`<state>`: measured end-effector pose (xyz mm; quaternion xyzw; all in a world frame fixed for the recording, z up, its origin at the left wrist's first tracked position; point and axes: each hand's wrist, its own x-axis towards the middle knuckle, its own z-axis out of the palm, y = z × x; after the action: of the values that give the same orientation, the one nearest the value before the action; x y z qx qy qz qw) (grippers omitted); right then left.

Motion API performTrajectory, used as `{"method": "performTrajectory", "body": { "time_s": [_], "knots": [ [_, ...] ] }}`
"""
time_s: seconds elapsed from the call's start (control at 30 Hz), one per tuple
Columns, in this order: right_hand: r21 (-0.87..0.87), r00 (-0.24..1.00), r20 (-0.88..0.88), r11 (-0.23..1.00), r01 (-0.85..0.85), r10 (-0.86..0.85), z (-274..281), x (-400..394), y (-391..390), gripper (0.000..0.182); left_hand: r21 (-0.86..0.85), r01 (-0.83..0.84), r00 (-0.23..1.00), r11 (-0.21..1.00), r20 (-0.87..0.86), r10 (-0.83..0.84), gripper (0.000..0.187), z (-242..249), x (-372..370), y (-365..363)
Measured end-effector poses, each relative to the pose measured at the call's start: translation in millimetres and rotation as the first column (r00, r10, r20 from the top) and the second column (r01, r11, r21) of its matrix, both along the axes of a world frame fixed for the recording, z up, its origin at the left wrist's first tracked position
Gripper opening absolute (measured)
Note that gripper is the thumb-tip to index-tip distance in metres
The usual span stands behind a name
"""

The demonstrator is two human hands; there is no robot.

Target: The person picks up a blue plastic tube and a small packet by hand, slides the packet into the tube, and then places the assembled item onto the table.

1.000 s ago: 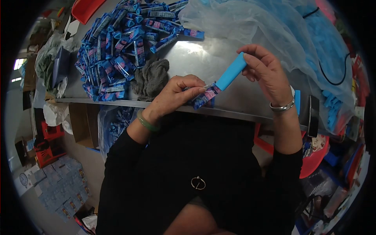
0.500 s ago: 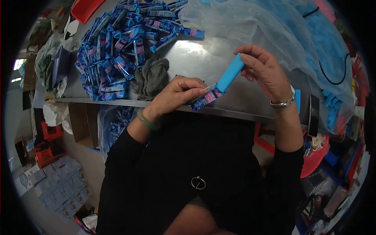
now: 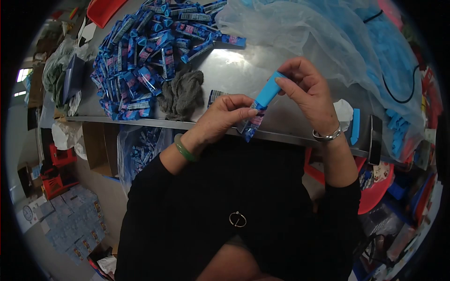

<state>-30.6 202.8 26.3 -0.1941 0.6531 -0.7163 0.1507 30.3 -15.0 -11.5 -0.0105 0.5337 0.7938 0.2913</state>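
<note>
Between thumb and fingers, my left hand [image 3: 220, 117] pinches a small printed blue-and-pink wrapper sleeve [image 3: 253, 125] near the table's front edge. A plain light blue bar [image 3: 268, 92] slants down from my right hand [image 3: 307, 91], which grips its upper end. The bar's lower end meets the opening of the sleeve; how deep it sits inside is hidden by my left fingers. Behind my left hand, another flat printed sleeve [image 3: 213, 97] lies partly covered. A crumpled grey cloth [image 3: 183, 93] rests to the left, beside a heap of printed blue packs [image 3: 136, 61].
A clear plastic bag [image 3: 272, 23] spreads over the back right of the metal table [image 3: 234, 63], with light blue pieces [image 3: 398, 126] inside. Near the right front edge lie a light blue strip [image 3: 356, 126], a white piece [image 3: 343, 112] and a black phone-like object [image 3: 375, 138].
My right hand has come down and left with the bar. My left hand has shifted slightly right, and the sleeve now hangs more steeply. Less of the bar shows above the sleeve.
</note>
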Motion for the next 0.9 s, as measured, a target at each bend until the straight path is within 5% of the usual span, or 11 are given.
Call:
{"method": "performTrajectory", "body": {
  "time_s": [0.2,0.3,0.4,0.47,0.67,0.9],
  "knots": [
    [-0.019,0.994,0.093,0.998,-0.059,0.061,-7,1,1,0.017,0.129,0.003,0.998,0.992,0.060,-0.011,0.024,4,-2,1],
    [0.056,0.997,-0.032,0.996,-0.064,0.066,-10,9,-6,0.017,0.201,-0.041,0.994,0.979,0.107,0.020,0.027,5,-3,5],
    [0.268,0.978,-0.210,0.963,0.039,0.019,-7,15,-8,0.026,0.248,-0.093,0.989,0.964,0.137,0.060,0.028,9,-3,7],
    [0.355,0.831,-0.549,0.926,0.130,0.094,-5,21,-11,0.053,0.268,-0.110,0.987,0.957,0.144,0.074,0.029,11,-4,5],
    [0.513,0.780,-0.614,0.812,0.278,0.121,-11,46,-24,0.094,0.275,-0.149,0.980,0.950,0.169,0.105,0.029,14,-4,9],
    [0.435,0.763,-0.639,0.863,0.259,0.093,-13,47,-28,0.091,0.385,-0.100,0.989,0.917,0.139,0.049,0.031,10,-3,10]
  ]
}}
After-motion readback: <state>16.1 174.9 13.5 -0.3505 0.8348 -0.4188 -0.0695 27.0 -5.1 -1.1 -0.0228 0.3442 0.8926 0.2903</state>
